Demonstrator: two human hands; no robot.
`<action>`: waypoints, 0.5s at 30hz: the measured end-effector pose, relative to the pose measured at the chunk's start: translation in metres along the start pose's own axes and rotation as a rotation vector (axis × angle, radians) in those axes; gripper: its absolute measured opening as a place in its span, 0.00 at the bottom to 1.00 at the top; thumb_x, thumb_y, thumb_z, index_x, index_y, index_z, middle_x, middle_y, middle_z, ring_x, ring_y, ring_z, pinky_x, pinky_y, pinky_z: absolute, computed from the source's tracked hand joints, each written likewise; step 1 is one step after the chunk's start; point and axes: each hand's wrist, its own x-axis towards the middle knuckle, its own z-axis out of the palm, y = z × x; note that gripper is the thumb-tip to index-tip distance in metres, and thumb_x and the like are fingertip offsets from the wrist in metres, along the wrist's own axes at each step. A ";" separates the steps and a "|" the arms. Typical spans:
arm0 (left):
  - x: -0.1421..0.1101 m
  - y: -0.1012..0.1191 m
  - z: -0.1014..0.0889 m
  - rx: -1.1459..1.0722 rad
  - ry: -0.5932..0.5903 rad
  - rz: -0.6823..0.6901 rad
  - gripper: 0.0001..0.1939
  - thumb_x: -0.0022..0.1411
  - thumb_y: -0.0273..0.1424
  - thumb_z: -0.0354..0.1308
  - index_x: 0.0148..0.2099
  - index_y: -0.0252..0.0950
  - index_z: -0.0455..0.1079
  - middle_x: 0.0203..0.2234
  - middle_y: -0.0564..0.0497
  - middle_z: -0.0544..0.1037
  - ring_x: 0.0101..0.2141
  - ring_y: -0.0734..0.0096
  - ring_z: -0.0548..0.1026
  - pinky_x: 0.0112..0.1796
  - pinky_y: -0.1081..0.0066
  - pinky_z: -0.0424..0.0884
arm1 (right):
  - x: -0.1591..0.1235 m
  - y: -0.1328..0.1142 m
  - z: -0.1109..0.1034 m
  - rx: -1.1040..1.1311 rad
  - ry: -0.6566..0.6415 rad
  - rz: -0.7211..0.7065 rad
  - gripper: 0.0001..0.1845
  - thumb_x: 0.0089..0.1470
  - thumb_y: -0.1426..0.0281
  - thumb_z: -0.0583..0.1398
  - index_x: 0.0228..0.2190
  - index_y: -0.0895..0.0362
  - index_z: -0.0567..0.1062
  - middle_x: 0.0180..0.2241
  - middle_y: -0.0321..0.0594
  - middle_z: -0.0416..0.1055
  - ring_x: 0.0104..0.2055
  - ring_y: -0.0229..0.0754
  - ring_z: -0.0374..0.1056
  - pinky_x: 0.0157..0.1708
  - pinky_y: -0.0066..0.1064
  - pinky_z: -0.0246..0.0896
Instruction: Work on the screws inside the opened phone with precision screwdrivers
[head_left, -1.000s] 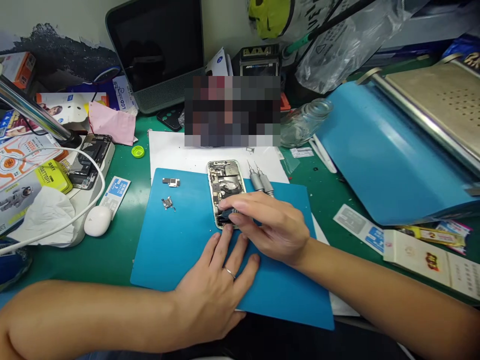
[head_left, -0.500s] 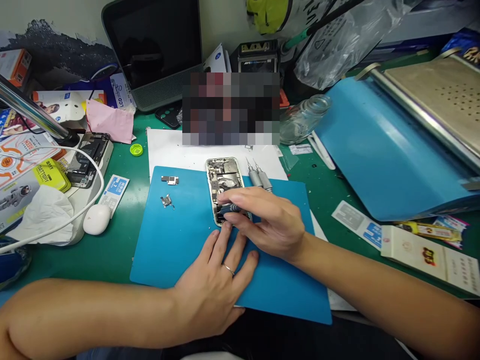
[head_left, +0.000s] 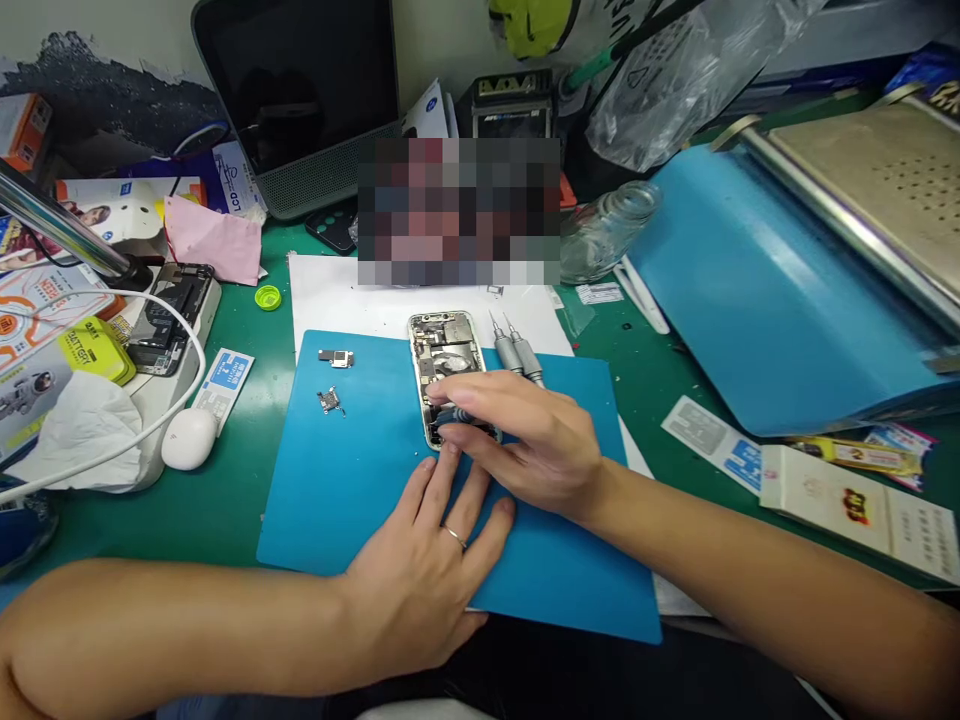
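While my right hand pinches a dark-blue stubby tool over the white-framed, coverless phone on a flat blue mat, my left hand lies spread by the phone's lower edge. If the hidden tip slipped, it could scratch exposed parts.

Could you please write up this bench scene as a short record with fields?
Device: opened phone, inner parts exposed
Surface: blue mat, partly over white paper
Left hand: fingers spread on the mat, one fingertip at the phone's near edge; contact unclear
Right hand: holds a dark-handled tool over the phone's near end; tip hidden
Loose parts: two small metallic pieces, left of the phone
Other tools: two grey screwdrivers, right of the phone
Beyond the mat: green cap, glass jar
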 end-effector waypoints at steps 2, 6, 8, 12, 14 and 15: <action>0.000 0.000 -0.001 0.001 -0.005 0.001 0.50 0.65 0.51 0.59 0.75 0.24 0.46 0.72 0.24 0.48 0.71 0.29 0.48 0.67 0.44 0.44 | 0.000 0.000 0.000 -0.022 0.002 0.010 0.34 0.59 0.83 0.63 0.63 0.56 0.65 0.45 0.48 0.81 0.47 0.46 0.80 0.43 0.37 0.82; 0.000 0.000 -0.001 -0.001 0.010 0.000 0.51 0.65 0.51 0.60 0.75 0.24 0.46 0.72 0.24 0.49 0.71 0.29 0.48 0.67 0.45 0.43 | 0.001 0.001 -0.001 -0.020 0.000 0.016 0.34 0.59 0.84 0.60 0.64 0.55 0.64 0.46 0.49 0.81 0.47 0.47 0.80 0.42 0.39 0.82; 0.000 0.000 0.000 -0.004 0.018 -0.001 0.51 0.64 0.51 0.61 0.75 0.24 0.46 0.72 0.24 0.50 0.71 0.28 0.48 0.67 0.45 0.42 | 0.001 0.002 -0.001 -0.014 -0.003 -0.003 0.34 0.59 0.81 0.62 0.64 0.55 0.64 0.46 0.49 0.81 0.47 0.48 0.80 0.42 0.39 0.83; 0.000 0.001 0.002 -0.011 0.037 -0.002 0.51 0.63 0.51 0.61 0.74 0.24 0.47 0.72 0.25 0.48 0.71 0.29 0.47 0.67 0.45 0.42 | -0.001 0.003 -0.001 -0.043 -0.014 0.003 0.37 0.58 0.82 0.63 0.65 0.53 0.62 0.48 0.48 0.81 0.49 0.48 0.80 0.43 0.37 0.83; 0.000 0.001 0.003 -0.007 0.045 -0.002 0.52 0.63 0.51 0.62 0.74 0.24 0.47 0.72 0.24 0.48 0.71 0.28 0.46 0.67 0.45 0.41 | -0.002 0.003 -0.001 -0.043 -0.016 0.024 0.40 0.57 0.85 0.61 0.66 0.54 0.61 0.50 0.49 0.80 0.51 0.49 0.79 0.45 0.39 0.82; 0.000 0.001 0.004 -0.005 0.047 -0.001 0.52 0.63 0.51 0.62 0.74 0.24 0.47 0.72 0.24 0.48 0.71 0.28 0.46 0.67 0.45 0.41 | -0.003 0.004 -0.001 -0.036 -0.013 0.030 0.40 0.56 0.85 0.61 0.67 0.54 0.60 0.51 0.50 0.79 0.51 0.50 0.79 0.46 0.41 0.82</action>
